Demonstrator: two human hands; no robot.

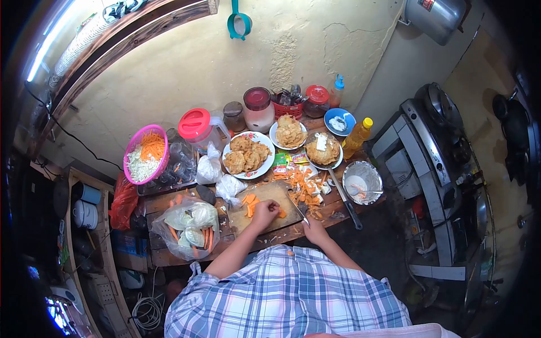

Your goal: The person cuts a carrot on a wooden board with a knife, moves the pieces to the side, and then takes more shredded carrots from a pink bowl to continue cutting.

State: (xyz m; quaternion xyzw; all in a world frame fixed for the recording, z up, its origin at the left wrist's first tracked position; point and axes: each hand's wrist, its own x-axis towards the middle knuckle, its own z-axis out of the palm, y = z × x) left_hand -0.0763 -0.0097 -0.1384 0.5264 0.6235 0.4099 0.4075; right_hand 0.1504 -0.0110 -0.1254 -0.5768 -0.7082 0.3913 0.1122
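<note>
A wooden cutting board (236, 218) lies near the table's front edge with orange carrot pieces (251, 203) on it. Over the middle of the board is my left hand (266, 213), its fingers bent together by some carrot; whether it grips a piece is too small to tell. My right hand (315, 231) is closed on the handle of a knife (297, 205), whose blade points away over the board's right side. Behind the board and to its right, a heap of carrot and white scraps (307, 186) covers the tabletop.
Plates of fried patties (248, 155) stand behind the board. A bag of cabbage and carrots (189, 225) is at the left. Rightward are a metal bowl (362, 183), an oil bottle (358, 137) and a long-handled spatula (350, 209) reaching past the front edge.
</note>
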